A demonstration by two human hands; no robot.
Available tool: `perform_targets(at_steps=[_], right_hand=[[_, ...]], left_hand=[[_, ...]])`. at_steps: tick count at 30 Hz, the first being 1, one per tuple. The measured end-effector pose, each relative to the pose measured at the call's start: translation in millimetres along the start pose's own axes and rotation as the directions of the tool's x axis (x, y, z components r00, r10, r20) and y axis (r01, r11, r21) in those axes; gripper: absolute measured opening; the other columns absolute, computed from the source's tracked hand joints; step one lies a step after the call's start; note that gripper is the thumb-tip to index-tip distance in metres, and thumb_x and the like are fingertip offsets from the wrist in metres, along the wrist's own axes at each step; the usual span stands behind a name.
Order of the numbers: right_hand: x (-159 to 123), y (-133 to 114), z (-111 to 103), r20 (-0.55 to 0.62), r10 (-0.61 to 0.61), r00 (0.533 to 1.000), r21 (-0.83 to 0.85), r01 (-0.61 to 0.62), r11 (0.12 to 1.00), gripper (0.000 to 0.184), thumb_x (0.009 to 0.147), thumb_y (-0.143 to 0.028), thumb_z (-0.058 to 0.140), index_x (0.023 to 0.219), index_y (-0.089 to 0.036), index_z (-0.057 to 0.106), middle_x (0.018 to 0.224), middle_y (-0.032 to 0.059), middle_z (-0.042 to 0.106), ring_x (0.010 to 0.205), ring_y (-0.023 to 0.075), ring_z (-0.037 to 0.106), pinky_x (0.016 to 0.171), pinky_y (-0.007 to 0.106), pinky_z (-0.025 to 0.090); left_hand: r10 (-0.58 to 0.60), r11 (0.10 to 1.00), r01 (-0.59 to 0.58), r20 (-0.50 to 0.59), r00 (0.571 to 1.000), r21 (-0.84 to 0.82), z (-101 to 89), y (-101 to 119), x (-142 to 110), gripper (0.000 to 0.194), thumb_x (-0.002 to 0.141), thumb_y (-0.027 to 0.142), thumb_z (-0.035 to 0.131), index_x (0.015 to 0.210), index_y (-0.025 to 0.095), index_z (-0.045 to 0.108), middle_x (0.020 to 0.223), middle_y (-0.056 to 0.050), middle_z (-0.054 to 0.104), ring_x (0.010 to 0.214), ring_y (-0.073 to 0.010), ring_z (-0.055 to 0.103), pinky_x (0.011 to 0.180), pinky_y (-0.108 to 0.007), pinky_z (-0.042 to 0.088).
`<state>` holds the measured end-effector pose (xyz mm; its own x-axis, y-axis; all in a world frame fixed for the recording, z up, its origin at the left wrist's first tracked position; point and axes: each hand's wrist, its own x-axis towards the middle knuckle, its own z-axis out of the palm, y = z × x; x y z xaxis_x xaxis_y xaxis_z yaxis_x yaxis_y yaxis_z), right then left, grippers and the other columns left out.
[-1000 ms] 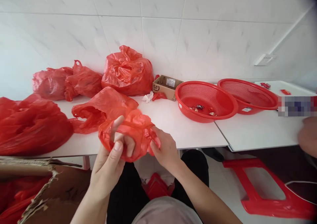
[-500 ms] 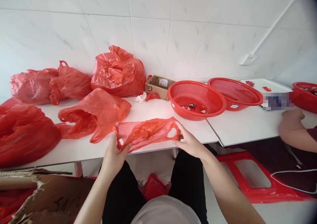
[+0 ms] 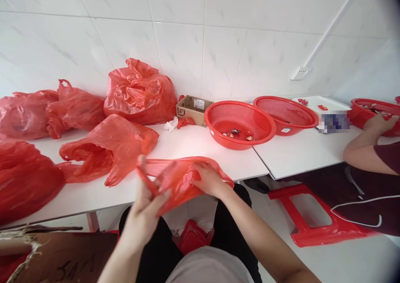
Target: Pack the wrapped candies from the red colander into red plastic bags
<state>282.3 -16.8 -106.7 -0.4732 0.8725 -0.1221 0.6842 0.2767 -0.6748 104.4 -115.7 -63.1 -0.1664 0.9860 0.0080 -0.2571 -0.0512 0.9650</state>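
Note:
A thin red plastic carrier bag (image 3: 175, 179) is bunched between my left hand (image 3: 146, 197) and my right hand (image 3: 208, 179), just above the front edge of the white table (image 3: 200, 154). My left hand pinches one handle, blurred by motion. My right hand closes over the bag's upper side. Nearest to my hands lies a loose red plastic bag (image 3: 109, 149). Further left and behind it sit several more red bags, one bulging full (image 3: 140, 93).
Two red plastic mesh baskets (image 3: 240, 124) stand on the table, the nearer holding small wrapped items. A cardboard box (image 3: 190, 110) sits by the tiled wall. A co-worker's arm (image 3: 365, 143) reaches a far-right red basket (image 3: 373, 112). A red stool (image 3: 312, 216) stands on the floor.
The bag, stretched flat between my hands before, is now gathered up, with my hands closer together. The co-worker's arm has reached further toward the far-right basket.

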Motion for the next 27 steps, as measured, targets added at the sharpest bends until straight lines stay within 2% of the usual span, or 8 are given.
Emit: perform_targets(at_steps=[5, 10, 13, 16, 18, 21, 25, 27], right_hand=[[-12.5, 8.6, -35.7, 0.204, 0.02, 0.979, -0.006, -0.019, 1.0, 0.066, 0.084, -0.036, 0.064, 0.147, -0.035, 0.043, 0.14, 0.0041, 0.058, 0.117, 0.0305, 0.061, 0.092, 0.041, 0.049], [-39.5, -15.1, -80.5, 0.242, -0.356, 0.903, 0.182, 0.318, 0.93, 0.047, 0.092, -0.037, 0.059, 0.138, -0.031, 0.055, 0.143, 0.0019, 0.055, 0.131, 0.024, 0.052, 0.109, 0.038, 0.04], [-46.0, -12.9, -113.8, 0.126, -0.488, 0.864, 0.395, 0.407, 0.824, 0.039, 0.093, -0.038, 0.058, 0.131, -0.026, 0.061, 0.131, 0.0059, 0.065, 0.119, 0.0206, 0.062, 0.096, 0.034, 0.051], [-39.8, 11.8, -140.0, -0.215, -0.316, 0.924, 0.292, 0.369, 0.882, 0.036, 0.096, -0.038, 0.053, 0.127, -0.024, 0.061, 0.127, 0.0081, 0.066, 0.114, 0.0217, 0.064, 0.091, 0.037, 0.054], [-34.0, 33.2, -147.1, -0.385, -0.129, 0.914, 0.014, 0.145, 0.989, 0.033, 0.095, -0.033, 0.054, 0.124, -0.022, 0.063, 0.127, 0.0106, 0.066, 0.118, 0.0266, 0.062, 0.099, 0.046, 0.048], [-32.4, 55.9, -144.6, -0.377, -0.012, 0.926, -0.275, -0.099, 0.956, 0.033, 0.094, -0.025, 0.052, 0.124, -0.02, 0.063, 0.128, 0.0124, 0.065, 0.12, 0.031, 0.059, 0.103, 0.053, 0.043], [-29.5, 65.0, -147.1, -0.326, -0.107, 0.939, -0.192, 0.045, 0.98, 0.038, 0.1, -0.03, 0.038, 0.136, -0.027, 0.051, 0.133, 0.0049, 0.062, 0.121, 0.0195, 0.059, 0.103, 0.038, 0.045], [-15.8, 69.4, -158.3, -0.341, -0.094, 0.936, -0.261, 0.002, 0.965, 0.041, 0.099, -0.033, 0.04, 0.139, -0.026, 0.048, 0.14, 0.0058, 0.056, 0.129, 0.0204, 0.052, 0.107, 0.037, 0.04]], left_hand=[[0.05, 0.998, -0.052, -0.086, 0.995, -0.022, -15.1, 5.9, 18.9, 0.111, 0.077, 0.011, 0.07, 0.15, 0.05, -0.004, 0.147, -0.004, 0.05, 0.131, -0.0168, 0.05, 0.074, -0.015, 0.052], [-0.025, 1.0, 0.025, -0.039, 0.999, 0.0, -10.3, -17.0, 31.0, 0.104, 0.085, 0.016, 0.065, 0.15, 0.05, -0.009, 0.156, -0.007, 0.038, 0.129, -0.016, 0.051, 0.081, -0.019, 0.052], [-0.042, 0.999, 0.042, -0.076, 0.996, -0.002, -13.1, -20.5, 33.9, 0.108, 0.081, 0.015, 0.069, 0.149, 0.053, -0.006, 0.155, -0.008, 0.039, 0.108, -0.0108, 0.062, 0.076, -0.018, 0.053], [-0.05, 0.999, 0.048, -0.101, 0.994, -0.024, -14.9, -14.3, 33.3, 0.113, 0.076, 0.012, 0.072, 0.149, 0.054, -0.003, 0.155, -0.01, 0.04, 0.092, -0.0072, 0.065, 0.071, -0.015, 0.053], [-0.072, 0.997, 0.067, -0.112, 0.991, -0.049, -12.7, -8.2, 30.4, 0.114, 0.074, 0.012, 0.074, 0.148, 0.055, 0.0, 0.155, -0.008, 0.041, 0.089, -0.0074, 0.066, 0.071, -0.016, 0.054], [-0.11, 0.993, 0.102, -0.161, 0.981, -0.057, -7.1, -1.1, 24.3, 0.113, 0.07, 0.012, 0.077, 0.148, 0.055, 0.009, 0.149, -0.003, 0.049, 0.087, -0.0074, 0.067, 0.071, -0.014, 0.054], [-0.16, 0.986, 0.15, -0.157, 0.975, -0.074, -1.2, 3.7, 18.0, 0.112, 0.068, 0.01, 0.078, 0.148, 0.055, 0.014, 0.146, -0.001, 0.053, 0.092, -0.008, 0.067, 0.076, -0.014, 0.054], [-0.196, 0.978, 0.185, -0.131, 0.972, -0.093, 2.0, 4.8, 15.6, 0.11, 0.07, 0.01, 0.077, 0.148, 0.055, 0.014, 0.148, -0.002, 0.05, 0.1, -0.0101, 0.067, 0.08, -0.016, 0.054]])
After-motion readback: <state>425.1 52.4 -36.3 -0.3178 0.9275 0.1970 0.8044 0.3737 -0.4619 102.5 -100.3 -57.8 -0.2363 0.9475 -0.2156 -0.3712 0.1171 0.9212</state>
